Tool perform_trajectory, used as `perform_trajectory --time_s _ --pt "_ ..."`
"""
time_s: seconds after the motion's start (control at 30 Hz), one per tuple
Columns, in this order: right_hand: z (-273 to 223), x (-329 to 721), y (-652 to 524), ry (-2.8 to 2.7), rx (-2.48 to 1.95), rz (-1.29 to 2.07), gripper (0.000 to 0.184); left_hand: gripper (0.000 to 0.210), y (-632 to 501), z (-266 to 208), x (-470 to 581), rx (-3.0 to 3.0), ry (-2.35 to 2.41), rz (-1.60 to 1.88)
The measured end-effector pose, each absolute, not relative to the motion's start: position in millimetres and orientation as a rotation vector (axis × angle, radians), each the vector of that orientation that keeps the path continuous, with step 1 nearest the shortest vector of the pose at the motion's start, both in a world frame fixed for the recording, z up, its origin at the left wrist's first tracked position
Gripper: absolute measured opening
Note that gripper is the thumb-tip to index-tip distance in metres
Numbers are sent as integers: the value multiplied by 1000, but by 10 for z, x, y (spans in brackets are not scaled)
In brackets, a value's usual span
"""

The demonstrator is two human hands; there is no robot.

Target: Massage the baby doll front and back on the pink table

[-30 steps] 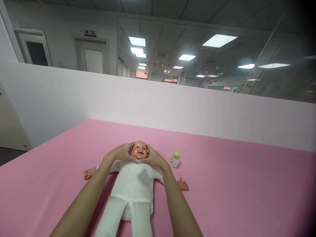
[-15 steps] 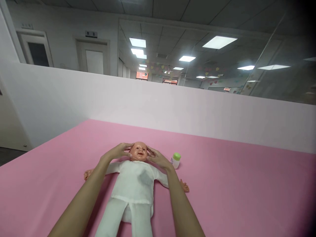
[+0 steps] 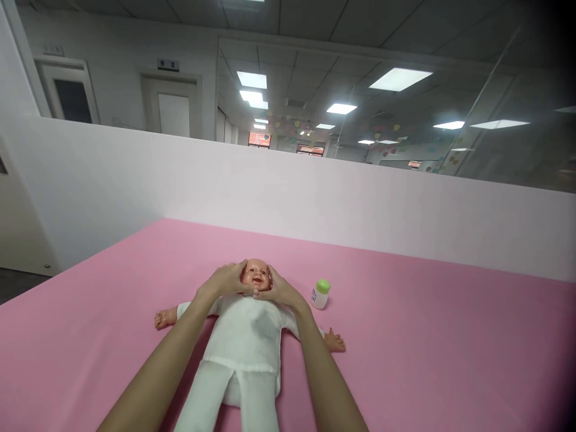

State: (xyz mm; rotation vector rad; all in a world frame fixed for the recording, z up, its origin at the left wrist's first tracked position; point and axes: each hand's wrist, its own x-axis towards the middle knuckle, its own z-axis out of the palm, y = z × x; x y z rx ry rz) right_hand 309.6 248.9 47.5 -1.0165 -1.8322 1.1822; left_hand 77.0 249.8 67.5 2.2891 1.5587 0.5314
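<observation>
A baby doll [image 3: 247,336] in a white top and trousers lies on its back, arms stretched out to both sides. My left hand [image 3: 228,279] cups one side of its head, the thumb along the chin. On the other side of the head, my right hand [image 3: 279,289] does the same, and the two thumbs meet just below the doll's mouth. Most of my fingertips are hidden beside and behind the head. To the right of my right hand stands a small clear jar [image 3: 320,298] with a green lid, apart from both hands.
Under the doll spreads a pink covered surface [image 3: 427,348]. A low white wall [image 3: 315,195] runs along its far edge, with a glass partition [image 3: 382,120] above. Two doors [image 3: 173,111] are in the background at the left.
Both hands have moved inward around the doll's head. Their thumbs, earlier apart at the cheeks, now come together at the chin. The doll and jar stay in place.
</observation>
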Motion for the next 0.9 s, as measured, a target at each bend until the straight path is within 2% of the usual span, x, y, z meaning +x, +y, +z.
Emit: perform_trajectory --time_s 0.1,0.23,0.4,0.5,0.57,0.67,0.73,0.8,0.9 --pt "461 3141 2517 -1867 -975 1230 84 77 2510 664 740 2267 1524 579" --pt "418 3262 2553 -1783 -936 1366 98 71 2543 633 598 2169 1289 702" --pt "360 3385 2589 -1818 -918 1465 105 79 2634 529 416 2015 1032 765" --pt "454 3397 2570 -1928 -1054 1361 103 79 2655 474 374 2012 1044 758" --pt "571 3380 2511 -2018 -1333 1142 92 77 2637 460 395 2069 1151 765" --pt "722 3324 2329 -2051 -1763 753 61 51 2549 457 512 2182 1556 638" --pt "742 3270 2158 -2059 -1884 607 42 40 2446 431 621 2202 1752 510" --pt "680 3210 1977 -2095 -1858 580 36 44 2314 363 704 2205 1768 471" --pt "473 3159 1740 -2171 -1613 617 42 58 2103 189 702 2198 1694 512"
